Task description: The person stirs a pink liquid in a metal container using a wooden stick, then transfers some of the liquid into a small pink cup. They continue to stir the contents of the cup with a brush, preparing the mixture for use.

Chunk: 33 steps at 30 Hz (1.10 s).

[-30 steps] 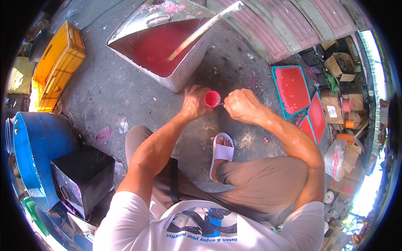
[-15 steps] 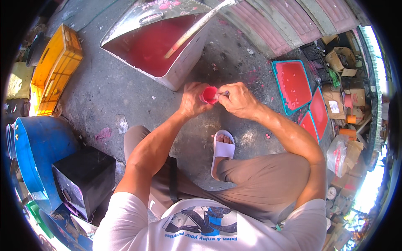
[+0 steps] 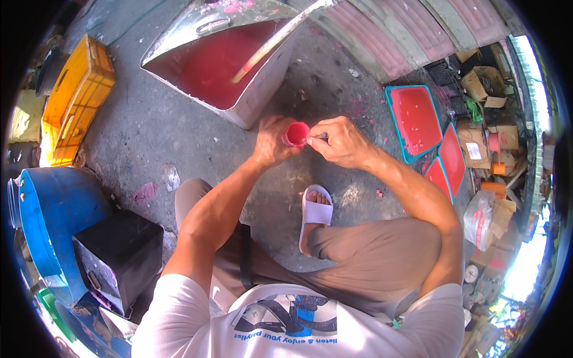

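In front of my knees, my left hand is wrapped round a small red-pink cup, its mouth tilted toward me. My right hand grips a thin metal tool with a dark end, and the tip meets the cup's right rim. Whether it is a spoon or a blade I cannot make out. Just beyond both hands stands a large pale square tub holding red liquid. A long stick, stained pink at its lower end, leans in it.
At right, a teal-edged tray and smaller trays of red material lie on the floor near cardboard boxes. A yellow crate, a blue barrel and a black box stand at left. Ridged panels lie far right.
The tool's tip has shifted slightly at the cup's rim, and my right hand has moved a little left. My left hand still holds the cup; the view has shifted slightly.
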{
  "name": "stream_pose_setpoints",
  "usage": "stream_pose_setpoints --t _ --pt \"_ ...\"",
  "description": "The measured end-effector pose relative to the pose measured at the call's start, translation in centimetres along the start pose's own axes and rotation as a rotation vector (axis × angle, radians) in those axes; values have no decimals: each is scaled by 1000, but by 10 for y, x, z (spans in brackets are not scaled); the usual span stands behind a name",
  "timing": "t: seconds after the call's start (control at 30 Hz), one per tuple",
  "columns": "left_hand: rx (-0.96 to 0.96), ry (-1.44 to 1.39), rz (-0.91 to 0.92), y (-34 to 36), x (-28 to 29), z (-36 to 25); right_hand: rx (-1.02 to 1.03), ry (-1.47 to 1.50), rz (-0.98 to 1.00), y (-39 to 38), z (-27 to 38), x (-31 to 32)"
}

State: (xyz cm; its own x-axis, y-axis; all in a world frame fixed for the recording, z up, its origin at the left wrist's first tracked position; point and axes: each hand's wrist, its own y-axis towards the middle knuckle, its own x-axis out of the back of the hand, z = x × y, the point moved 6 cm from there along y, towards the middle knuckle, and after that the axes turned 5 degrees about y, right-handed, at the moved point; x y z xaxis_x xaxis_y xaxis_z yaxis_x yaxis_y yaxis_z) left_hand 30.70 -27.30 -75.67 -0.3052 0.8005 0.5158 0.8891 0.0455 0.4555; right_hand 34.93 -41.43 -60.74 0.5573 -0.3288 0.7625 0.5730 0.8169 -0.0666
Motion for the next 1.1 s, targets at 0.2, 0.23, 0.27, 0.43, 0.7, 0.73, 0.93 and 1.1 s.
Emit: stream_pose_setpoints --t 0.2,0.23,0.27,0.43,0.7,0.73,0.93,1.1 --pt "-17 -8 -36 0 10 -3 137 -73 -133 0 8 11" --pt "-18 -8 -44 0 11 -3 51 -105 -34 0 5 6" --pt "-17 -11 -36 2 10 -2 17 -59 -19 0 5 5" --pt "-11 12 16 2 11 -6 -2 60 -166 -2 11 9" --pt "21 23 -1 1 8 0 -52 227 -327 -14 18 25" --pt "15 20 5 1 7 0 -51 188 -276 -14 16 19" --pt "-20 58 19 0 12 1 -208 283 -220 -6 25 35" --pt "-27 54 -14 -1 9 0 -17 48 -111 -11 13 -5"
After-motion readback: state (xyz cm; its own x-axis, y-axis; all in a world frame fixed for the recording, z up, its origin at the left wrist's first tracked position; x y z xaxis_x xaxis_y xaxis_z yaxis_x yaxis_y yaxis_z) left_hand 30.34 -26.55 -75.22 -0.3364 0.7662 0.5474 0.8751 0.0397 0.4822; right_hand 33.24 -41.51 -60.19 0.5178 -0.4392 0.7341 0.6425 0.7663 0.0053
